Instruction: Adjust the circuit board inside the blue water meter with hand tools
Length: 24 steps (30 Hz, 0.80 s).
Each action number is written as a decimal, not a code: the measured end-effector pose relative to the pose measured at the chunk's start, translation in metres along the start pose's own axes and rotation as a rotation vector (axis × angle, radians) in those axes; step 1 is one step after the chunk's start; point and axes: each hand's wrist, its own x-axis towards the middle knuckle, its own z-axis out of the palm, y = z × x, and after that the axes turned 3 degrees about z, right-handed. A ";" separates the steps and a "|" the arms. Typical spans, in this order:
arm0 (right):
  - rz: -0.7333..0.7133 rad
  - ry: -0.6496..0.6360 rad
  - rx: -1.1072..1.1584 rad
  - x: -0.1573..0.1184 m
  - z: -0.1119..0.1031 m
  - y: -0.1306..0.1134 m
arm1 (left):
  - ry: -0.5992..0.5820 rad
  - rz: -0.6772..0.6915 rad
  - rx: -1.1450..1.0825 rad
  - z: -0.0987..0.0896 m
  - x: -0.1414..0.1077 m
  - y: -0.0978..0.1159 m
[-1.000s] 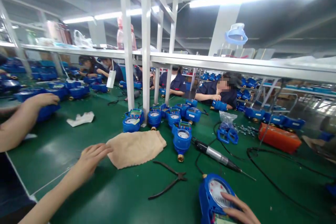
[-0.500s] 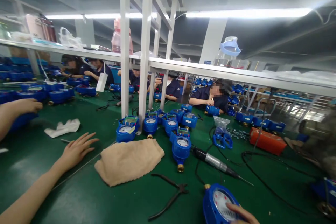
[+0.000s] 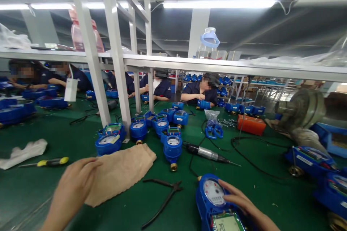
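My left hand (image 3: pixel 77 184) is at the left end of a folded beige cloth (image 3: pixel 123 171), fingers together and bent over its edge; the thumb is hidden. A yellow-and-black screwdriver (image 3: pixel 52 161) lies just beyond this hand. With my right hand (image 3: pixel 244 202) I hold a blue water meter (image 3: pixel 207 205) at the near edge of the view, fingers along the right side of its round dial. Its lit display sits below the dial, cut off by the frame. Black-handled pliers (image 3: pixel 165 200) lie spread apart between my hands.
Several blue meters (image 3: pixel 172 148) stand beyond the cloth beside white shelf posts (image 3: pixel 115 54). An electric screwdriver (image 3: pixel 207 153) with a cable lies right of them. An orange box (image 3: pixel 251 124), a fan (image 3: pixel 303 110) and more meters (image 3: pixel 311 160) are at the right. Co-workers sit across the table.
My left hand has gone from spread fingers beside the cloth to closing on its left end. The view has swung right, and another person's arm at the left has left the picture.
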 end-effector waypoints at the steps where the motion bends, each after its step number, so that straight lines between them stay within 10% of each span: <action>1: 0.003 -0.020 0.073 0.003 -0.005 0.003 | -0.030 0.070 -0.066 0.002 0.004 0.029; 7: 0.217 0.127 0.213 0.022 -0.017 0.031 | -0.212 0.433 -0.364 0.015 0.031 0.192; 11: 0.356 0.241 0.162 0.029 -0.011 0.052 | -0.306 0.514 -0.435 0.029 0.046 0.248; 24: 0.201 0.164 -0.083 0.028 -0.010 0.073 | -0.121 0.452 -0.453 0.125 0.018 0.236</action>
